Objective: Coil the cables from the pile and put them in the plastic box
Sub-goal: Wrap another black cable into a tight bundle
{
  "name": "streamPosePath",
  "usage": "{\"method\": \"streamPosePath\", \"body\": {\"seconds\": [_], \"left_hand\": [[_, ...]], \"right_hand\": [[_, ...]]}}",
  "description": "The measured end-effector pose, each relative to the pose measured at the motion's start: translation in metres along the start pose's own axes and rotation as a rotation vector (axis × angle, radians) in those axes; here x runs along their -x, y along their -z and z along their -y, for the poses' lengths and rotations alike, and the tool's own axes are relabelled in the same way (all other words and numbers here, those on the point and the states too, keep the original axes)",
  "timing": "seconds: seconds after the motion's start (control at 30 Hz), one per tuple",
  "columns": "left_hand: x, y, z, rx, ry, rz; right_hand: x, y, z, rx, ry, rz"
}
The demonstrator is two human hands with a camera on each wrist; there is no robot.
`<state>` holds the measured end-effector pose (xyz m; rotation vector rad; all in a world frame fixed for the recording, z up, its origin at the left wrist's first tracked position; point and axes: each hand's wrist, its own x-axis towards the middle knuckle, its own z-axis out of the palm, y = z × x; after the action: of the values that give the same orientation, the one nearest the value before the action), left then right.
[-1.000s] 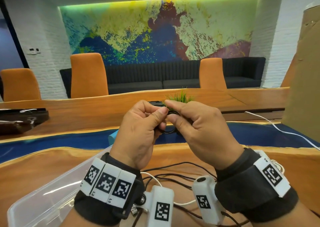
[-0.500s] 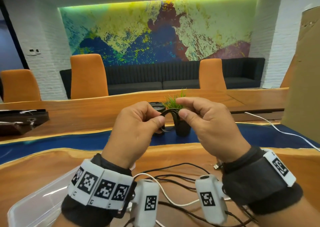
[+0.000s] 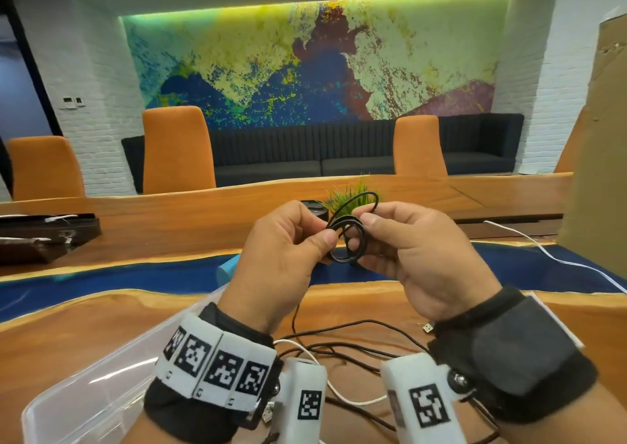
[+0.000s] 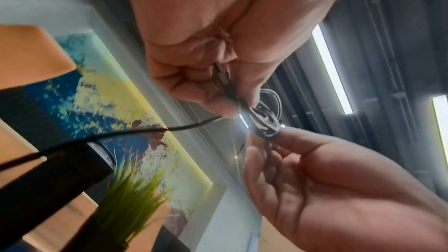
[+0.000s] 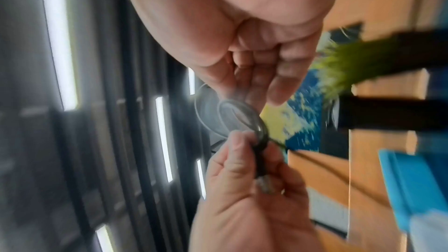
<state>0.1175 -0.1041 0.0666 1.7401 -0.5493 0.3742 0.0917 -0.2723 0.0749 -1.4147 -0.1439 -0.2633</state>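
I hold both hands up over the table. A thin black cable (image 3: 349, 240) is wound into a small coil of several turns between them. My left hand (image 3: 322, 243) pinches the coil's left side between thumb and fingers, with the cable's plug (image 5: 265, 185) tucked in its palm. My right hand (image 3: 368, 229) pinches the coil's right side, where a wider loop (image 3: 359, 202) stands up. The cable's tail (image 3: 295, 311) hangs to the table. A pile of black and white cables (image 3: 339, 352) lies below my wrists. The clear plastic box (image 3: 84, 386) sits at the lower left.
A small potted grass plant (image 3: 353, 194) and a dark cup stand just behind my hands. A blue lid (image 3: 225, 268) lies beside the box. A white cable (image 3: 543, 250) runs off to the right, under a cardboard sheet (image 3: 597, 138). A dark tray (image 3: 44, 236) sits far left.
My right hand lifted the cable up and round and laid another loop on the coil. The coil now shows more turns, and both hands sit slightly lower and closer together.
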Motion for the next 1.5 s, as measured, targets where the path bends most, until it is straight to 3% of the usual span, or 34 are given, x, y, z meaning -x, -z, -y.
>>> {"method": "streamPosePath", "body": {"seconds": [0.23,0.33,0.67,0.9,1.07,1.17,1.37,1.43,1.5], "left_hand": [[0.003,-0.008,0.003,-0.164,-0.159,-0.074],[0.004,-0.013,0.006,-0.193,-0.218,-0.131],[0.004,-0.015,0.007,-0.236,-0.254,-0.26],[-0.011,0.016,0.016,-0.278,-0.149,-0.376],[-0.011,0.018,0.018,-0.286,-0.133,-0.38],[-0.014,0.02,0.02,-0.296,-0.132,-0.382],[-0.007,0.016,0.003,-0.074,-0.067,-0.214],[-0.005,0.011,-0.002,0.043,-0.049,-0.154],[-0.002,0.003,-0.003,0.094,-0.051,-0.116]], "right_hand": [[0.001,0.001,-0.004,-0.455,-0.254,0.242],[0.003,-0.003,-0.005,-0.556,-0.208,0.347],[0.009,-0.012,-0.001,0.384,0.289,0.03],[-0.002,0.013,0.002,0.589,0.25,-0.008],[-0.012,0.021,-0.013,1.235,0.323,-0.117],[-0.017,0.022,-0.019,1.362,0.323,-0.184],[-0.025,0.034,-0.025,1.254,0.425,-0.367],[-0.024,0.032,-0.023,1.031,0.472,-0.373],[-0.019,0.02,-0.017,0.603,0.402,-0.316]]}}
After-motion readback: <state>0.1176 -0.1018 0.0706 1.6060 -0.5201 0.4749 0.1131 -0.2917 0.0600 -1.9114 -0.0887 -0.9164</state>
